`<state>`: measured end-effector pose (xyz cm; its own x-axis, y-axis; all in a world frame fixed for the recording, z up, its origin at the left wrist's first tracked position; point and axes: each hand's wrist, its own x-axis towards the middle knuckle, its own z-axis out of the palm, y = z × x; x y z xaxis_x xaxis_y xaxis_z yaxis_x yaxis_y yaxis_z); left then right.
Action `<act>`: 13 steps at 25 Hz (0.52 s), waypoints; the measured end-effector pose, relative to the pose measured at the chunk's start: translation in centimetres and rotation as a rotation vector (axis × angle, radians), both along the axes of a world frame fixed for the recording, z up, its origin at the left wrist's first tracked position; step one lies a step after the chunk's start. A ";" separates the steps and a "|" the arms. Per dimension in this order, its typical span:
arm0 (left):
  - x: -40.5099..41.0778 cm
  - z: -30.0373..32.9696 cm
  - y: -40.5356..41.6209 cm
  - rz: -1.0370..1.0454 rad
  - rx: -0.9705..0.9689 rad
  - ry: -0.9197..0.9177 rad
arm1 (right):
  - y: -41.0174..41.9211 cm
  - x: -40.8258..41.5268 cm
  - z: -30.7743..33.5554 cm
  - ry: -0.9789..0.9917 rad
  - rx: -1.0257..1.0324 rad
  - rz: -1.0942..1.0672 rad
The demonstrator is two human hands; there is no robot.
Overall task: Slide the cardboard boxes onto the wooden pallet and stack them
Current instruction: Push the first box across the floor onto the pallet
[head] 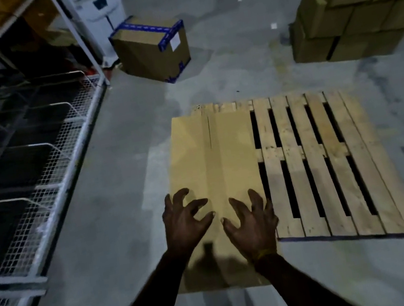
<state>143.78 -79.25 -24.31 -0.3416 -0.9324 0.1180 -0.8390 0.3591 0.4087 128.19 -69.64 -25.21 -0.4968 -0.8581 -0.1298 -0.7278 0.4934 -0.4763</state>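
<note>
Down at the bottom centre of the frame, both hands are out over a big tan cardboard box (213, 177) that sits on the left part of the wooden pallet (332, 165), covering its left slats and hanging a bit past its near edge. Left hand (183, 223) and right hand (253, 222) have fingers spread and loosely clawed, gripping nothing; can't really tell if the fingertips touch the box top or just hover over it. Pallet lies flat on the grey concrete floor (116, 222), right slats bare. Upper middle of the frame there's a smaller box with blue tape (150, 51) on the floor, tilted, just in front of a white cooler unit (100, 11). Upper right has a tall stack of plain cartons (363, 3), well apart from the pallet. Left side is a white wire-mesh rack (43, 164).
</note>
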 end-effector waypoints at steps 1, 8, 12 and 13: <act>0.3 -1.7 -0.7 -0.013 -0.006 0.006 | -0.6 0.2 -1.7 -0.012 0.005 0.002; 3.3 -17.6 -5.3 -0.054 0.056 -0.037 | -4.1 2.6 -17.6 -0.102 0.051 0.049; 3.4 -23.5 -7.8 -0.092 0.072 -0.050 | -6.0 2.9 -23.8 -0.082 0.042 0.035; 3.3 -24.8 -8.4 -0.096 0.080 -0.035 | -6.4 2.7 -25.1 -0.068 0.039 0.027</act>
<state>147.04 -87.61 -49.13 -0.4320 -0.9013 0.0306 -0.8168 0.4055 0.4103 130.94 -76.07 -50.26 -0.4629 -0.8646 -0.1957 -0.7075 0.4933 -0.5060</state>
